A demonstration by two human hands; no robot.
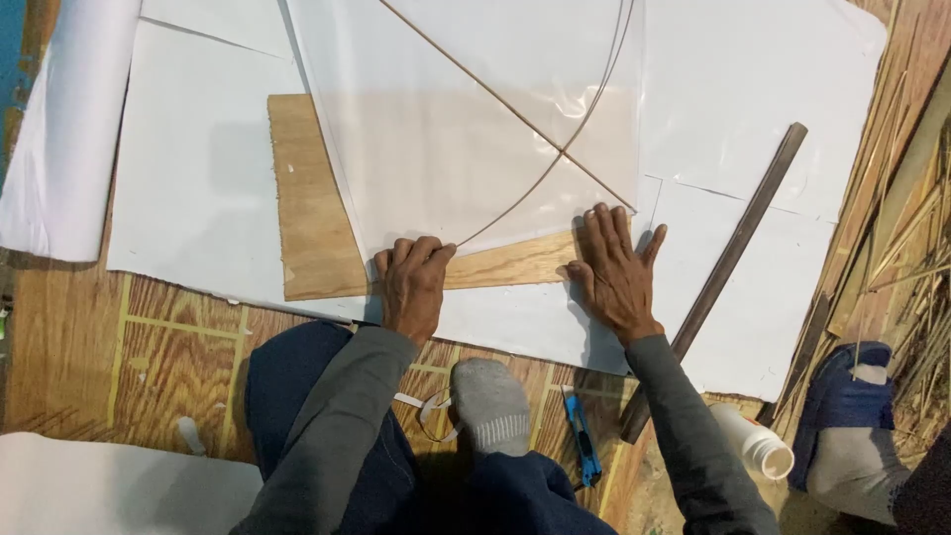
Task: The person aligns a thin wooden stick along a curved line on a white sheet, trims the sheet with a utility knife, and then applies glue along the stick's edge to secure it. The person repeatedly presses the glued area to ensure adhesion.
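Note:
A translucent white kite sheet (pixel 466 119) lies over a thin plywood board (pixel 307 218), with a straight thin stick (pixel 495 94) and a bowed stick (pixel 555 163) crossing on it. My left hand (pixel 411 282) presses with curled fingers on the sheet's lower left edge, where the bowed stick ends. My right hand (pixel 614 267) lies flat, fingers apart, on the sheet's lower right corner near the straight stick's end. Neither hand holds anything.
Large white paper sheets (pixel 198 168) cover the wooden floor. A paper roll (pixel 59 129) lies at left and a long metal bar (pixel 728 263) at right. A blue cutter (pixel 582 441), a white bottle (pixel 758 441) and bamboo strips (pixel 897 228) are near. My socked foot (pixel 490 401) rests below.

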